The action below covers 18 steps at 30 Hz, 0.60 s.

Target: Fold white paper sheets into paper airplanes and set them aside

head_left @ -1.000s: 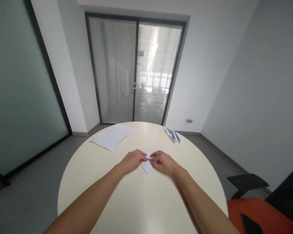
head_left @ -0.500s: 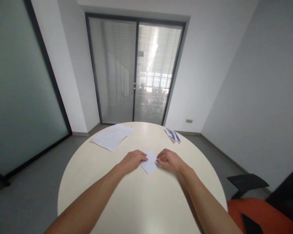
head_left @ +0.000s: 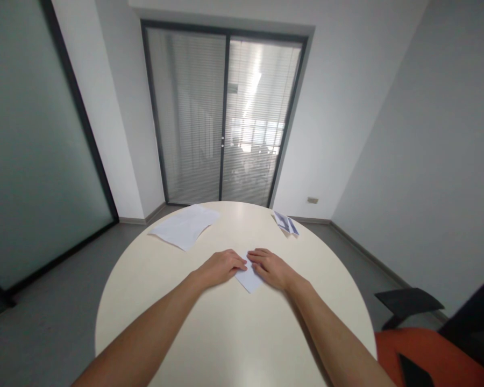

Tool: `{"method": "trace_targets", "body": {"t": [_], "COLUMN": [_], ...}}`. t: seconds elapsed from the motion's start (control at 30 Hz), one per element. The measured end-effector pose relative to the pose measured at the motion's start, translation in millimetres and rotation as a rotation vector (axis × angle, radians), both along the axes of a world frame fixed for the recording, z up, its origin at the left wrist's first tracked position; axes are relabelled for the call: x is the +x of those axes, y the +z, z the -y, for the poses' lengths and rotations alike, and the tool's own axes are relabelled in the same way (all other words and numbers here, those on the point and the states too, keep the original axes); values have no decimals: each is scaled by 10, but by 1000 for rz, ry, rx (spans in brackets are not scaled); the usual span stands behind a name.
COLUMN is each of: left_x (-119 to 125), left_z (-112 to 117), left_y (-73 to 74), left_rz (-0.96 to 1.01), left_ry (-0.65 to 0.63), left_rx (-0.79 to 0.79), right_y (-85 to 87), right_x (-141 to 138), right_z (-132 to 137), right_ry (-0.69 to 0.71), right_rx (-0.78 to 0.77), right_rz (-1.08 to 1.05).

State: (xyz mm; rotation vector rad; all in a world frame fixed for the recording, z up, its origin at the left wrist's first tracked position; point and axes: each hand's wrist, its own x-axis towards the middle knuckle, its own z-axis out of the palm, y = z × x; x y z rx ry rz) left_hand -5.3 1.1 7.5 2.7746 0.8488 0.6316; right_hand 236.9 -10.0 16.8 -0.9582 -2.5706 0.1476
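A small folded white paper [head_left: 248, 279] lies on the round cream table [head_left: 226, 333] in front of me. My left hand [head_left: 220, 266] rests on its left part, fingers lying flat against it. On its right part my right hand [head_left: 268, 266] presses down with fingers stretched out. The fingertips of both hands nearly meet above the paper's middle. Most of the paper is hidden under the hands; only its near corner shows.
A stack of white sheets [head_left: 185, 226] lies at the table's far left. A small printed folded paper [head_left: 286, 222] sits at the far right edge. An orange chair [head_left: 427, 360] with black armrest stands at the right. Glass doors with blinds are behind the table.
My right hand, which had drawn off to the right of the paper, has come back onto it, fingers flat. The paper's near corner sits slightly lower and further right. The left hand stayed.
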Motion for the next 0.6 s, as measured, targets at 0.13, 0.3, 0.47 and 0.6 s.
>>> {"method": "trace_targets", "body": {"t": [0.13,0.3,0.47,0.6], "left_x": [3,16,37,37], "left_z": [-1,-10,-16,-11], "left_y": [-2,-9,-17,-8], "left_rz": [8,-20,-53,-84], "left_ry": [10,31,80,145], "left_rx": [3,27,37,32], "right_y": [-45,6,92,93], "right_x": [39,86,131,174], "right_z": [-47,-22,24,16], "right_ry": [6,-2,-13,-7], "right_rx": [-3,-15,-60,-81], "right_rz": [1,4,17,-21]}}
